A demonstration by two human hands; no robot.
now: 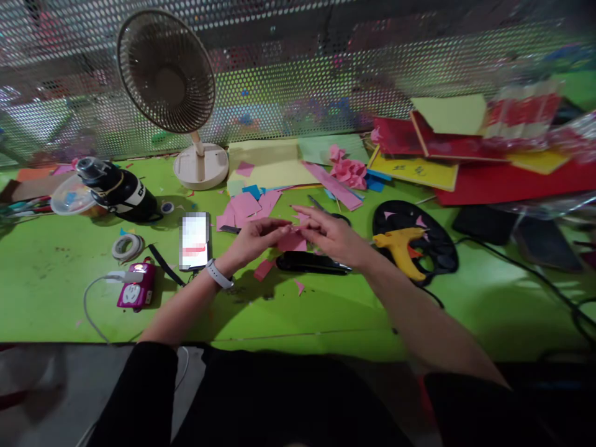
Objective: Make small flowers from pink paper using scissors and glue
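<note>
Between both hands is a small piece of pink paper (292,241), partly covered by the fingers. My left hand (261,238), below a wrist with a pale band, pinches its left side with thumb and fingers. On the other side my right hand (331,233) grips the paper's edge, with the index finger stretched out. Right below the hands lies a long black tool (307,262) that looks like a stapler. A small folded pink piece (264,269) rests beside it. Pink paper sheets (244,208) are spread just behind my left hand.
A phone (194,241), a tape roll (127,247) and a magenta power adapter (136,285) lie left. A fan (200,166) and a black bottle (121,189) stand behind. At right a yellow glue gun (406,251) rests on a black palette (437,233); crumpled pink paper flowers (349,172) lie behind.
</note>
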